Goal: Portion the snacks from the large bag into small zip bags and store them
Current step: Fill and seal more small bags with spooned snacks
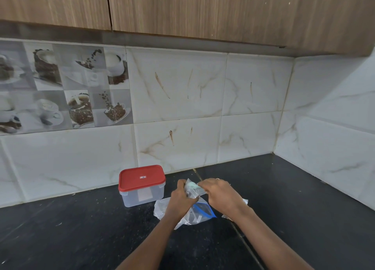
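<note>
Clear plastic forms the small zip bag (192, 189), which is held just above the black bench (81, 229) at centre. It is pinched at its mouth by the left grip (181, 198) and the right grip (220, 194), both closed on it, probably so the seal can be parted. More bags (162, 208) are kept directly beneath. A red-lidded container (142, 185) is placed just left, likely for storage.

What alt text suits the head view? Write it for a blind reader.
The left hand and right hand grip a small clear zip bag over a pile of plastic bags on a black counter. A clear tub with a red lid stands to the left, near a tiled wall.
</note>
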A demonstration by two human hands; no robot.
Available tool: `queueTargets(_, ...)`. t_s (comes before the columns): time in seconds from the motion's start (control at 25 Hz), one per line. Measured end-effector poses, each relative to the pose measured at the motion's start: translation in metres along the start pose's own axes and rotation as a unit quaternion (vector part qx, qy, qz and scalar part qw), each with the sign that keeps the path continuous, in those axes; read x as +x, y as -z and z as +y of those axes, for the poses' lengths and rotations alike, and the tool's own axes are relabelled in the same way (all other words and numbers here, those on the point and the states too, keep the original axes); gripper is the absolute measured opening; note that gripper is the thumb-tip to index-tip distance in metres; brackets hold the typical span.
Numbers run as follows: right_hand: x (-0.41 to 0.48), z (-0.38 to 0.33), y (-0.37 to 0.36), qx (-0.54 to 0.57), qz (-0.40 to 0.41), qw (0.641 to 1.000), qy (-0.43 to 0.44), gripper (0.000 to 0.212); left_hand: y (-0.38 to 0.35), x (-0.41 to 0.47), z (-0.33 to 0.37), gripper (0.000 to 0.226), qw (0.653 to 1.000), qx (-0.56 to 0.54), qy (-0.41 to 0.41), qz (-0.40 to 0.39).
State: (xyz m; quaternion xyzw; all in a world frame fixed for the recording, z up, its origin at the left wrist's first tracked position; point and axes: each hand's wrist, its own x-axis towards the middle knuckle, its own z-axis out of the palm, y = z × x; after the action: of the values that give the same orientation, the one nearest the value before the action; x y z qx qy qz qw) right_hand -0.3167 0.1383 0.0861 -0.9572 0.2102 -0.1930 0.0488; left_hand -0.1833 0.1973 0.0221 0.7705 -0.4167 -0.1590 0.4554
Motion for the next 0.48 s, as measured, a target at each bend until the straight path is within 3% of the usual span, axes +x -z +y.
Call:
queueTargets(0.08,-0.002,0.002,0.002,0.074,0.066,0.994,-0.043,0.04,0.002,-0.002,0.001,0.056,1.0,0.013,-0.014,-0.001)
queueTargets(0.16,-0.006,0.011,-0.002,0.195,0.137,0.959,-0.151,0.032,0.004,-0.002,0.001,0.059,0.999,0.033,-0.033,-0.01)
queueTargets(0.24,-0.012,0.026,-0.013,0.255,0.155,0.924,-0.24,0.03,0.004,-0.003,0.0,0.06,0.996,0.065,-0.055,-0.027)
queueTargets(0.36,-0.026,0.042,-0.041,0.205,0.118,0.948,-0.213,0.031,0.003,-0.002,0.0,0.056,0.985,0.142,-0.087,-0.047)
queueTargets(0.48,-0.038,0.044,-0.068,0.147,0.096,0.974,-0.145,0.03,0.007,-0.001,0.0,0.069,0.981,0.147,-0.094,-0.081)
